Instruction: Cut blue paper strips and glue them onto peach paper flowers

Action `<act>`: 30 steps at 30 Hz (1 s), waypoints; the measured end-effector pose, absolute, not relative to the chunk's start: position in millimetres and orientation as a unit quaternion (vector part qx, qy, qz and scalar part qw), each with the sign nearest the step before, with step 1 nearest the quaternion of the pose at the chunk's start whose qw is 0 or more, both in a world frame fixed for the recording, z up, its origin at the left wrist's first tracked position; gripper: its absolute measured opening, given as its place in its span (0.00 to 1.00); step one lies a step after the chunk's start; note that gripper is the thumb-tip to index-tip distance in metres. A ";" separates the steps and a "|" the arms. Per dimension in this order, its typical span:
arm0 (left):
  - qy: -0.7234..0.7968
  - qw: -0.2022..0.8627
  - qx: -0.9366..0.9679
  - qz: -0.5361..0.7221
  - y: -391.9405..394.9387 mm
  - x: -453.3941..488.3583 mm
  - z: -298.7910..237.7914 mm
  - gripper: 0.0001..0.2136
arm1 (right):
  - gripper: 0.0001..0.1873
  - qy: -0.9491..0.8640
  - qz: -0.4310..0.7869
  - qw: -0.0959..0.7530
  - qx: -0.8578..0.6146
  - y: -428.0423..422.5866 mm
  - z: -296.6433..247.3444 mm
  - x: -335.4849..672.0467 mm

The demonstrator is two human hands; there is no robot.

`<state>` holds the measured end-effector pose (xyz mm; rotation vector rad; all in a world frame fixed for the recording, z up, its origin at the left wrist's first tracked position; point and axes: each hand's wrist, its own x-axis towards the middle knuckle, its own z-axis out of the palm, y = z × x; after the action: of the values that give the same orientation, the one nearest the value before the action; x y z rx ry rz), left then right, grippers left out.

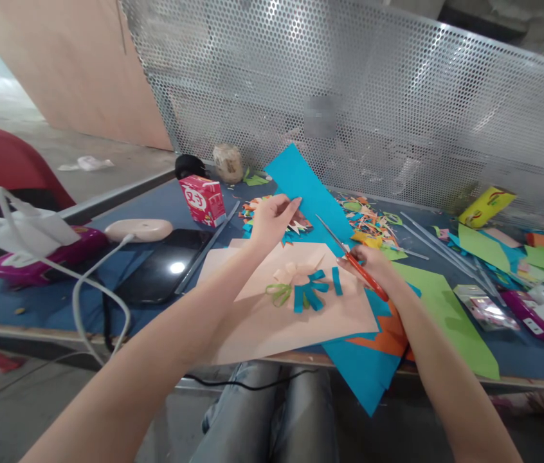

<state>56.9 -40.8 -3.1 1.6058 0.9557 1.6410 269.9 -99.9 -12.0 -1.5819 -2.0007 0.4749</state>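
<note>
My left hand [276,217] pinches the lower left edge of a blue sheet of paper [303,177], holding it raised over the table. Red-handled scissors [367,275] are in my right hand [371,262], their blades parted and pointing up and left at the sheet's lower edge. Whether the blades are cutting I cannot tell. Below lies a pale peach sheet [253,321] bearing a paper flower with blue petals [317,289], green loops [279,294] and peach loops [286,273]. A single blue strip [336,281] rests beside the flower.
Paper scraps [373,222] are heaped behind my hands. Blue, orange and green sheets [445,315] lie to the right. On the left are a phone [161,267], a pink box [203,200] and a white cable [76,308]. A perforated metal panel [253,83] borders the back.
</note>
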 end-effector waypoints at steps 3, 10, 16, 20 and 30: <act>0.363 0.317 0.613 0.626 -40.1 57.2 -3.7 0.14 | 0.23 -0.736 0.181 0.263 -0.597 -99.8 -10.8 269.6; 0.364 0.305 0.616 0.628 -40.9 56.5 -3.5 0.13 | 0.22 -0.714 0.230 0.247 -0.613 -102.6 -8.3 267.9; 0.369 0.286 0.631 0.620 -43.8 58.0 -2.6 0.14 | 0.23 -0.710 0.253 0.257 -0.605 -101.0 -13.2 269.6; 0.362 0.281 0.641 0.616 -43.5 58.7 -3.6 0.14 | 0.24 -0.705 0.270 0.264 -0.600 -100.8 -14.6 270.2; 0.364 0.287 0.642 0.611 -44.2 58.2 -2.6 0.14 | 0.24 -0.714 0.246 0.267 -0.598 -104.2 -8.5 267.6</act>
<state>58.2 -44.2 -2.6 1.7143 0.9715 1.6331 267.6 -104.2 -8.5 -1.6141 -1.9273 0.6637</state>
